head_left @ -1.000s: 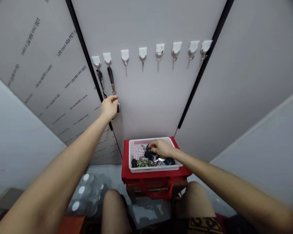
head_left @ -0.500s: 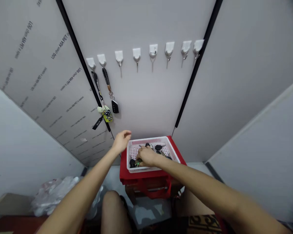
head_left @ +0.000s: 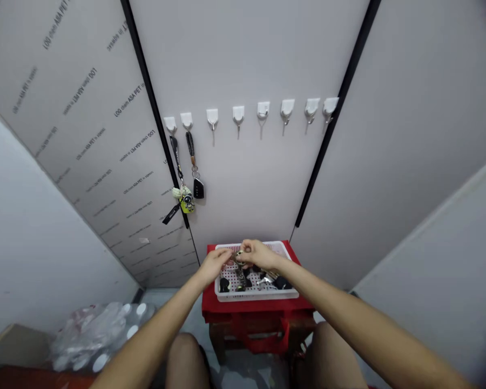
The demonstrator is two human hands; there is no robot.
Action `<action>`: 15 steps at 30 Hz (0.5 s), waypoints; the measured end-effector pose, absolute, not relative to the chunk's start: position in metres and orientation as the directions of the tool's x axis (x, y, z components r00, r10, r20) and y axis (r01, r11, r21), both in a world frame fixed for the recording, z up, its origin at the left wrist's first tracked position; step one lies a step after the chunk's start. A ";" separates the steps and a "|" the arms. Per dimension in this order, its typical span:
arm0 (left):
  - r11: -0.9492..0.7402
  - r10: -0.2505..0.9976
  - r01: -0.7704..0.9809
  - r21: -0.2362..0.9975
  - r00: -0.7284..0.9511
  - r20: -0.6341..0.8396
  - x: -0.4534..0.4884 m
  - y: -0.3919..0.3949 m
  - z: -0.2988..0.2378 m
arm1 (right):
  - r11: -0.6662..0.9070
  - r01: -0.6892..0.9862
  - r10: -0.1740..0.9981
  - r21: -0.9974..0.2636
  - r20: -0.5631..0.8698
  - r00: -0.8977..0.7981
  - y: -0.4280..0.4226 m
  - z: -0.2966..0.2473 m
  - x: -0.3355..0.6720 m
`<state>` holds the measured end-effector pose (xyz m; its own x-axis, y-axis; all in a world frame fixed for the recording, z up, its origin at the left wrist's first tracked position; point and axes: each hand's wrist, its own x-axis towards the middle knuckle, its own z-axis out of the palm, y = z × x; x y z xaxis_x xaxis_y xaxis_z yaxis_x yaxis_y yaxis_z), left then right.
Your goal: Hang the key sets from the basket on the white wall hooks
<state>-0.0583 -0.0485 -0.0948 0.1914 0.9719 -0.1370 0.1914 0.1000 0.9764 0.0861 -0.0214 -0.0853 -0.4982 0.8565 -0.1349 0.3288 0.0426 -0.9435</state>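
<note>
Keys [head_left: 242,276] in basket [head_left: 256,295] below hooks [head_left: 238,113]

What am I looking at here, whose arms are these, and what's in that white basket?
There is no machine here: the arms belong to a person wearing a camera on the head, so this single view looks forward and down at their own hands. A white basket of loose keys sits on a red box by the wall. Over it the right hand pinches a key bunch; the left hand touches it too, its grip too small to make out. Above runs a row of white hooks; the two leftmost carry hanging keys.
</note>
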 end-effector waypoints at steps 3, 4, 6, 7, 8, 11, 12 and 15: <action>0.159 0.949 -0.027 0.987 0.279 -0.145 -0.046 -0.052 -0.089 | -0.092 0.132 0.878 -0.987 -0.143 -0.458 -0.021 -0.070 0.090; 0.139 0.947 -0.063 0.988 0.302 -0.114 -0.042 -0.053 -0.088 | -0.112 0.084 0.883 -0.990 -0.138 -0.449 -0.021 -0.066 0.091; 0.078 0.947 -0.086 0.993 0.318 -0.047 -0.036 -0.054 -0.088 | -0.135 -0.011 0.898 -0.991 -0.118 -0.423 -0.021 -0.058 0.091; 0.059 0.948 -0.082 0.995 0.318 -0.030 -0.033 -0.054 -0.089 | -0.141 -0.056 0.910 -0.988 -0.108 -0.400 -0.021 -0.054 0.091; 0.053 0.949 -0.077 0.996 0.313 -0.026 -0.032 -0.054 -0.091 | -0.145 -0.097 0.924 -0.985 -0.100 -0.370 -0.021 -0.051 0.091; 0.057 0.967 -0.083 0.995 0.252 -0.035 -0.031 -0.052 -0.093 | -0.138 -0.179 0.958 -0.974 -0.085 -0.275 -0.019 -0.041 0.092; 0.045 0.976 -0.083 0.996 0.215 -0.026 -0.032 -0.051 -0.093 | -0.127 -0.197 0.966 -0.972 -0.077 -0.246 -0.018 -0.039 0.093; -0.006 0.995 -0.038 0.999 0.103 0.010 -0.039 -0.046 -0.084 | -0.087 -0.216 0.983 -0.972 -0.048 -0.179 -0.016 -0.034 0.098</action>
<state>-0.0391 -0.0462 -0.0844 0.1029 0.9946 0.0097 -0.0376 -0.0059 0.9993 0.0980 -0.0156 -0.0341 -0.1786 0.9827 -0.0482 -0.2161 -0.0870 -0.9725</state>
